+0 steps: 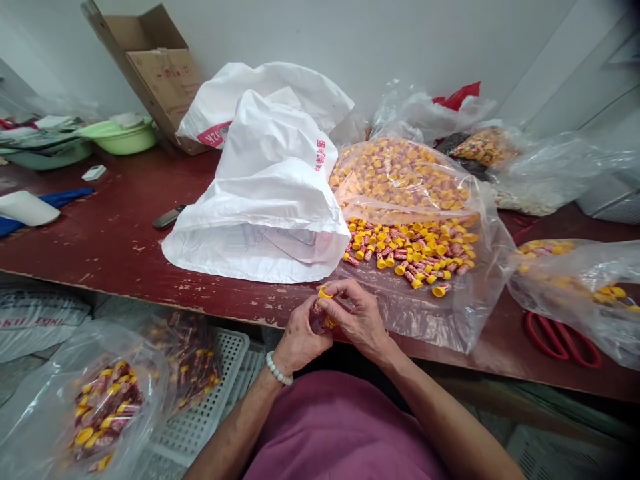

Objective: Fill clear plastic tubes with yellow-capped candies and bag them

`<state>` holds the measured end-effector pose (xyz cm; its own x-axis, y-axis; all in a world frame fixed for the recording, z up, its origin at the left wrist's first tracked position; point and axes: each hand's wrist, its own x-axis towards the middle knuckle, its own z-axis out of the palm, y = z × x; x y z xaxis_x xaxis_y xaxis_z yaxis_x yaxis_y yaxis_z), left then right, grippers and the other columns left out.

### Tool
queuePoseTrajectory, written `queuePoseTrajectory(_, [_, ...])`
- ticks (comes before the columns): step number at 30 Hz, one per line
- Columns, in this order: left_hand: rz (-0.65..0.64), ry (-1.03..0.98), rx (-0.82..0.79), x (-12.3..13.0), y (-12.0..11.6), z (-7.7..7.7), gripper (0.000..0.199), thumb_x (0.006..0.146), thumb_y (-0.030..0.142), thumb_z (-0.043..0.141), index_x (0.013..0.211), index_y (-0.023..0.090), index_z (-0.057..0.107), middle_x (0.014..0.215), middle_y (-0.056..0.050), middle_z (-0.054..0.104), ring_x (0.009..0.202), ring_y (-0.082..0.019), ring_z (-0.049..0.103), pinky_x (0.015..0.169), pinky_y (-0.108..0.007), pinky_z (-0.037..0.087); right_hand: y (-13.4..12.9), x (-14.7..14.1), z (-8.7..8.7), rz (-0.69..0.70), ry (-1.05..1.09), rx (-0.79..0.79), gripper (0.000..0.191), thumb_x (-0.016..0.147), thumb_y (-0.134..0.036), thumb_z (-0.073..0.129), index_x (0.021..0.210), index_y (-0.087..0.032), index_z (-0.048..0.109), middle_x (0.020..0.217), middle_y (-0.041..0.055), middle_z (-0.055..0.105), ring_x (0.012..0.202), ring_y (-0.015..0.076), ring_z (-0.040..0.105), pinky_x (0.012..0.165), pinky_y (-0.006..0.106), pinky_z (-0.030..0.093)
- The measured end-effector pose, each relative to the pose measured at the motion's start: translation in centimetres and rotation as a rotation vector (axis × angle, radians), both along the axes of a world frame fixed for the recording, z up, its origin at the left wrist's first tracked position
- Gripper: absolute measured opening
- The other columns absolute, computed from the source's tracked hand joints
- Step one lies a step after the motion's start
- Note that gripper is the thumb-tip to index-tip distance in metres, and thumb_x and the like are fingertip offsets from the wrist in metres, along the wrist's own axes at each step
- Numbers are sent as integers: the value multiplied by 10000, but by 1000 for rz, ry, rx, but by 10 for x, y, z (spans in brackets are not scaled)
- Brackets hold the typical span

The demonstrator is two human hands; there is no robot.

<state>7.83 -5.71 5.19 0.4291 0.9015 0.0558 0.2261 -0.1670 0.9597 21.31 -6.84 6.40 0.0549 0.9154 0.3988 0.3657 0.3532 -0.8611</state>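
Observation:
My left hand [301,338], with a beaded bracelet at the wrist, is closed around small tubes with red-patterned bodies, mostly hidden by the fingers. My right hand [361,322] pinches a yellow cap [324,292] at the top of one of them, between thumb and fingers. More yellow shows lower down between the two hands. Both hands meet just over the table's front edge. Just beyond them, a heap of yellow-capped tubes [417,250] spills from the mouth of a large clear plastic bag [450,327] lying on the table.
A white woven sack [260,233] lies left of the heap on the dark red table [115,227]. Red-handled scissors [563,340] rest at right beside another clear bag [615,267]. Below left, a bag of tubes [145,353] stands near a white crate [220,380]. Behind is a cardboard box [165,77].

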Motion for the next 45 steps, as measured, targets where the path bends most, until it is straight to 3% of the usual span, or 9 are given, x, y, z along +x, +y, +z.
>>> queuePoseTrajectory(7, [3, 26, 21, 0, -3, -3, 186, 655, 151, 617, 831, 146, 553, 781, -16, 612, 695, -129, 544, 645, -230, 438, -22, 4, 0, 60, -400, 182, 181, 873, -334, 520, 951, -232, 648, 1297, 72, 496, 1161, 233, 439, 976, 427, 330])
queuePoseTrajectory(12, [46, -59, -154, -8, 6, -10, 335, 596, 142, 651, 923, 141, 576, 847, -26, 628, 742, -134, 566, 687, -229, 456, -9, 19, -7, 98, -504, 154, 364, 916, -441, 410, 1202, -254, 537, 1359, 68, 443, 1173, 210, 438, 966, 379, 349])
queuePoseTrajectory(18, [249, -32, -289, -13, 9, -24, 426, 554, 133, 627, 980, 132, 599, 807, -24, 633, 715, -149, 589, 651, -239, 464, 49, 100, -28, -559, -950, -154, 284, 867, -372, 516, 1066, -187, 599, 1030, 118, 621, 993, 272, 492, 803, 380, 356])
queuePoseTrajectory(22, [371, 14, -280, -8, 12, -29, 441, 495, 138, 631, 936, 125, 637, 847, -52, 650, 791, -208, 620, 707, -281, 486, 64, 119, -45, -505, -1144, -159, 153, 839, -268, 538, 951, -200, 616, 917, 85, 640, 946, 259, 489, 753, 359, 326])
queuePoseTrajectory(26, [288, -31, -226, -3, 23, -32, 474, 489, 99, 573, 958, 135, 629, 853, -40, 657, 758, -196, 619, 695, -272, 485, 62, 115, -40, -556, -934, -73, 189, 825, -150, 479, 965, -179, 603, 926, 89, 631, 897, 227, 521, 761, 353, 361])
queuePoseTrajectory(30, [269, 44, -137, -1, 25, -21, 360, 524, 95, 567, 878, 146, 606, 742, -1, 608, 677, -155, 563, 623, -246, 452, 29, 82, -6, -177, -396, 22, 204, 891, -186, 424, 1031, -206, 570, 990, 58, 598, 915, 167, 550, 780, 293, 437])
queuePoseTrajectory(34, [79, 30, -74, 3, 22, -9, 366, 548, 63, 555, 904, 145, 570, 762, 14, 593, 672, -123, 521, 634, -230, 430, -3, 42, 23, 164, -225, 5, 248, 903, -218, 452, 1138, -224, 532, 1047, 50, 586, 949, 153, 552, 829, 288, 446])
queuePoseTrajectory(41, [29, -62, -67, 3, 16, -7, 334, 586, 68, 584, 912, 137, 565, 846, -22, 615, 737, -137, 538, 672, -238, 437, -11, 16, 22, 262, -294, -8, 262, 891, -192, 464, 1148, -216, 505, 1026, 47, 620, 901, 146, 578, 812, 280, 463])
queuePoseTrajectory(45, [37, -111, -96, 2, 16, -7, 347, 576, 97, 634, 912, 137, 558, 824, -10, 602, 717, -127, 524, 650, -228, 432, -9, 14, 23, 221, -392, 86, 285, 876, -208, 490, 1161, -218, 496, 1164, 87, 565, 1070, 194, 518, 922, 361, 423])
